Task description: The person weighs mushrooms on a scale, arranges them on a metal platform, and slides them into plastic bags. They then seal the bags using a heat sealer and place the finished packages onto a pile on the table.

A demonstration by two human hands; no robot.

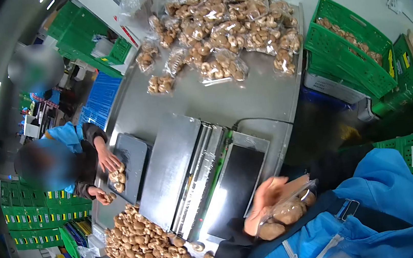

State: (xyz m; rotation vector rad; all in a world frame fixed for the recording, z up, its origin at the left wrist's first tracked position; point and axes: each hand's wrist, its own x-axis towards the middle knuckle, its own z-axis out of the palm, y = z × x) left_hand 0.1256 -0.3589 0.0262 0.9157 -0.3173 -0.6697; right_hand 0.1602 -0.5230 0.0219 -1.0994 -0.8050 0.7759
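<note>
In front of the blue jacket, at the lower right, is a clear bag of brown mushrooms (286, 214). My left hand (262, 205) is curled round its near-left side, its fingers blurred. Against the upper side of the bag lies my right hand (294, 186), mostly hidden behind the plastic, so its fingers cannot be made out. Just left of my hands stands a wrapping machine with a dark plate (235, 172) and a metal surface (170, 167).
Many bagged mushrooms (224, 18) lie on the steel table (264, 96); loose mushrooms (149, 249) are heaped at the lower left. Across the table, a co-worker (71, 140) handles mushrooms by a grey tray (135, 161). A green crate (351, 44) stands right.
</note>
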